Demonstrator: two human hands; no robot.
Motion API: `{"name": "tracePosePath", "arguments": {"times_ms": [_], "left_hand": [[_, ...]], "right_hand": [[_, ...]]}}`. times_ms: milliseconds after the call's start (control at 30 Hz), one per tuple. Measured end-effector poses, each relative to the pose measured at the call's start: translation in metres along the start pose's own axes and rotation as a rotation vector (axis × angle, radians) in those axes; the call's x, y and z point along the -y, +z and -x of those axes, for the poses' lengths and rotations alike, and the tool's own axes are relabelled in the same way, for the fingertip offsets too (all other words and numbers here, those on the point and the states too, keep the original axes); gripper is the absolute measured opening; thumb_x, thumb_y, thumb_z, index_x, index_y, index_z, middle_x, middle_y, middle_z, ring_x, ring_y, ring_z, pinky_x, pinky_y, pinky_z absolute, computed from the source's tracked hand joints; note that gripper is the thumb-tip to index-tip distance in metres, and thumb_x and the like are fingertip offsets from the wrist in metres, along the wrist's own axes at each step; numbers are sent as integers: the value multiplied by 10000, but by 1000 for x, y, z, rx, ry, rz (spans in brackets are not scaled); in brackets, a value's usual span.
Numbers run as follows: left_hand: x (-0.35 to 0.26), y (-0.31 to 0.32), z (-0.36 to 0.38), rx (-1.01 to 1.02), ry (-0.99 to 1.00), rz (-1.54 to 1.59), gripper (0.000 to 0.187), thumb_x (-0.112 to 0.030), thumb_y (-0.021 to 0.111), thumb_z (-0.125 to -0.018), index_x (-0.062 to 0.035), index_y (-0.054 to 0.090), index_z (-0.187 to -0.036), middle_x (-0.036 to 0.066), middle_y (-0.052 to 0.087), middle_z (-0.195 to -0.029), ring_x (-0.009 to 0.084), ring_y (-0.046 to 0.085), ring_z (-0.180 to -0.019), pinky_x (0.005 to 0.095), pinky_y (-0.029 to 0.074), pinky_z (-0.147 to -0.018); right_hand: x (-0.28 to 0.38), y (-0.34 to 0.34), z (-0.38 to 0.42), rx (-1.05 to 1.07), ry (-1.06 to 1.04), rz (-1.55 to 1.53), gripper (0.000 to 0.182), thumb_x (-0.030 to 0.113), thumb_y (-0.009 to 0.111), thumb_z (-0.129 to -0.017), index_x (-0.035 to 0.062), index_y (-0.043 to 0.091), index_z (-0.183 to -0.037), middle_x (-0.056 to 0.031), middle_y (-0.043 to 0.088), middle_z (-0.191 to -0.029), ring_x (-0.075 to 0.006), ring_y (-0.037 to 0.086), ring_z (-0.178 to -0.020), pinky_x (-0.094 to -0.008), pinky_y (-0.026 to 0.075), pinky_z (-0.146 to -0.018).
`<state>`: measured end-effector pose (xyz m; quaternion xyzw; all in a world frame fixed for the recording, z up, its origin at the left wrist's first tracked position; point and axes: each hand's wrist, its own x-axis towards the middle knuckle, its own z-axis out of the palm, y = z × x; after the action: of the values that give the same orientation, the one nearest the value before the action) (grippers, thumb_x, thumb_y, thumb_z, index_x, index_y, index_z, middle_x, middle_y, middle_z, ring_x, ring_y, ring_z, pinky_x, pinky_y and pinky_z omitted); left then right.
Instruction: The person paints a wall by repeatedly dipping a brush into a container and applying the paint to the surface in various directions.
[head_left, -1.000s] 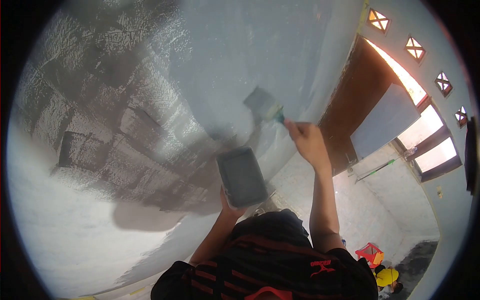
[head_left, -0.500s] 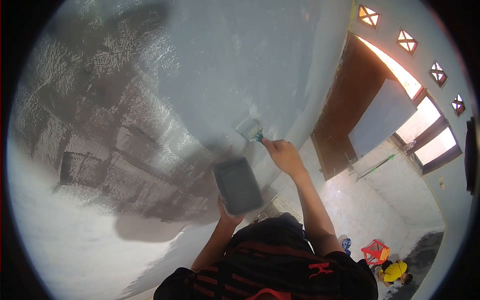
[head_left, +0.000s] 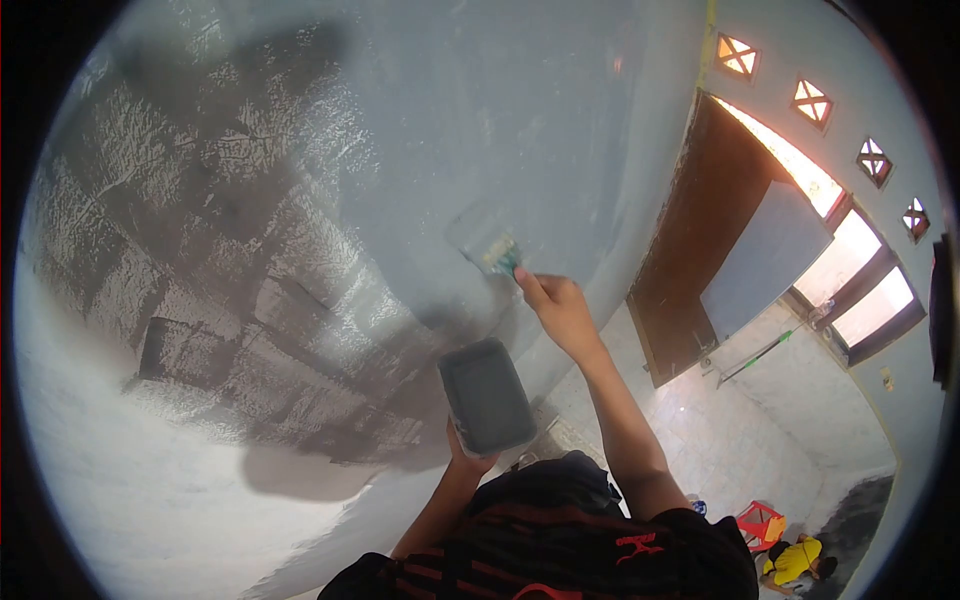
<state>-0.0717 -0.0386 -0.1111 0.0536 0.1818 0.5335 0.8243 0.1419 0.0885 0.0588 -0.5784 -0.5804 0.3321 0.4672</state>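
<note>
In the head view, my right hand (head_left: 562,310) is closed round the green handle of a wide paintbrush (head_left: 498,250). The brush head lies against or very near the grey-coated wall (head_left: 450,120); its outline is smeared by motion. Below and to the left, my left hand (head_left: 468,452) grips a dark rectangular tray (head_left: 487,398) by its lower end. Grey paint appears to fill the tray. Wet, glossy dark patches (head_left: 230,210) cover the wall to the left of the brush, while the part around the brush looks smoother and paler.
A brown door (head_left: 690,230) stands at right with a pale panel (head_left: 765,260) against it, beside bright windows (head_left: 870,320). A green-handled stick (head_left: 755,357) leans there. Lower right are a red stool (head_left: 761,526) and another person in a yellow shirt (head_left: 792,562), close to a dark-coated area.
The brush in my right hand has moved a little up and left across the wall. The tray stays in my left hand, and the whole view has shifted slightly.
</note>
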Motion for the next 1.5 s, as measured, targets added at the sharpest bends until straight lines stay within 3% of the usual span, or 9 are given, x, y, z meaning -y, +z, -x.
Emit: {"name": "tracePosePath", "arguments": {"times_ms": [67, 200, 467, 667, 1000, 1067, 1167, 1300, 1500], "left_hand": [[0, -1, 4, -30, 20, 23, 520, -487, 458, -1081, -147, 626, -1437, 74, 688, -1389, 312, 654, -1282, 520, 512, -1106], [-1, -26, -2, 86, 56, 47, 633, -484, 478, -1064, -66, 528, -1537, 183, 613, -1502, 420, 601, -1362, 557, 469, -1166], [4, -23, -5, 89, 39, 115, 586, -447, 480, -1072, -54, 560, -1501, 183, 643, -1461, 395, 633, -1326, 535, 485, -1157], [12, -10, -5, 68, 33, 91, 598, -449, 484, -1066, -44, 557, -1500, 198, 645, -1454, 410, 637, -1315, 533, 491, -1152], [12, -8, 14, -19, 43, 27, 518, -472, 431, -1102, -114, 616, -1427, 100, 683, -1386, 336, 651, -1277, 532, 507, -1112], [11, -4, 19, -36, 40, 70, 517, -473, 430, -1103, -113, 618, -1424, 103, 686, -1377, 340, 649, -1279, 538, 503, -1115], [10, -21, 19, 26, 20, 147, 559, -471, 446, -1071, -106, 612, -1461, 127, 683, -1419, 357, 663, -1284, 550, 506, -1125], [13, -4, 19, 81, 14, 137, 523, -479, 425, -1108, -113, 612, -1432, 108, 683, -1380, 343, 652, -1275, 546, 510, -1107], [19, 3, 13, 45, 30, 81, 521, -467, 425, -1111, -103, 609, -1435, 107, 684, -1381, 338, 669, -1257, 535, 539, -1083]], "right_hand": [[-33, -3, 6, 14, 34, 37, 661, 497, 619, -1071, -65, 635, -724, -200, 468, -565, -265, 416, -539, -454, 416, -582], [-83, -8, 32, 39, 82, 145, 663, 495, 622, -1069, -71, 645, -725, -201, 493, -566, -277, 434, -535, -452, 428, -586], [2, -34, 48, 110, 52, -287, 538, 425, 662, -1076, -15, 733, -774, -31, 436, -546, -86, 420, -566, -312, 348, -538], [56, 1, 19, 14, -232, -226, 499, 433, 676, -1068, -17, 778, -878, -39, 413, -557, -89, 385, -566, -315, 325, -527], [-48, 18, 46, 102, 23, 16, 518, 444, 655, -1072, -43, 814, -989, 11, 350, -585, -98, 392, -597, -334, 337, -562], [-69, 14, 51, 88, -18, 23, 466, 422, 700, -1053, -18, 797, -932, -53, 386, -561, -94, 391, -574, -344, 349, -524], [-67, -6, 55, 160, 13, -130, 493, 390, 695, -1068, -38, 729, -827, 6, 369, -566, -70, 374, -583, -325, 324, -516], [13, -21, 41, 148, -84, -346, 540, 382, 672, -1093, -4, 607, -722, 79, 386, -612, -36, 346, -600, -286, 277, -511], [92, -8, 2, 18, -279, -383, 458, 379, 685, -1079, -18, 756, -863, 23, 427, -560, -81, 363, -543, -317, 303, -502]]}}
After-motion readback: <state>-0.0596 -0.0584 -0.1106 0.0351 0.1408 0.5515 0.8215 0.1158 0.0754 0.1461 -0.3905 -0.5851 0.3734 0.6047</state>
